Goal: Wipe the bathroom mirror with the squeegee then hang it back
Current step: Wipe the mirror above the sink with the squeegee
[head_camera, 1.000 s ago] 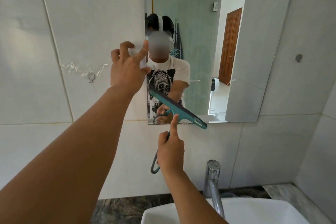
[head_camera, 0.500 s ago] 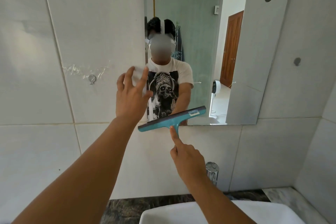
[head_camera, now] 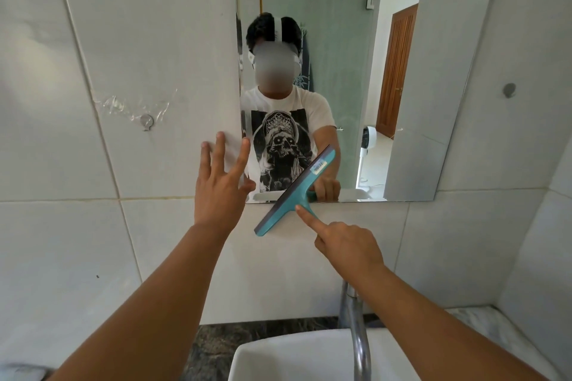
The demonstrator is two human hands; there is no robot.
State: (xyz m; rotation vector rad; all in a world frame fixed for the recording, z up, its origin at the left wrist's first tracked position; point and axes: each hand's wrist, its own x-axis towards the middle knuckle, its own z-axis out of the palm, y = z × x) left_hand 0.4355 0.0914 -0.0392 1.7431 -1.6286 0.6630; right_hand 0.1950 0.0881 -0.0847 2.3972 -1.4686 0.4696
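Observation:
The teal squeegee (head_camera: 295, 192) is tilted across the lower left edge of the bathroom mirror (head_camera: 408, 86), its upper end on the glass and its lower end over the wall tile. My right hand (head_camera: 346, 241) grips its handle, with the index finger stretched along the handle toward the blade. My left hand (head_camera: 221, 185) is open with fingers spread, held by the wall at the mirror's left edge. A small round metal hook (head_camera: 146, 120) sticks out of the tile to the left, with scraps of clear tape around it.
A chrome tap (head_camera: 356, 331) rises over a white basin (head_camera: 294, 356) just below my arms. A dark stone counter (head_camera: 216, 346) runs along the wall. Another small grey peg (head_camera: 509, 90) sits on the tile right of the mirror.
The squeegee has swung from leaning one way, through nearly level, to tilting up to the right. My left hand has dropped down the mirror's left edge and spread its fingers.

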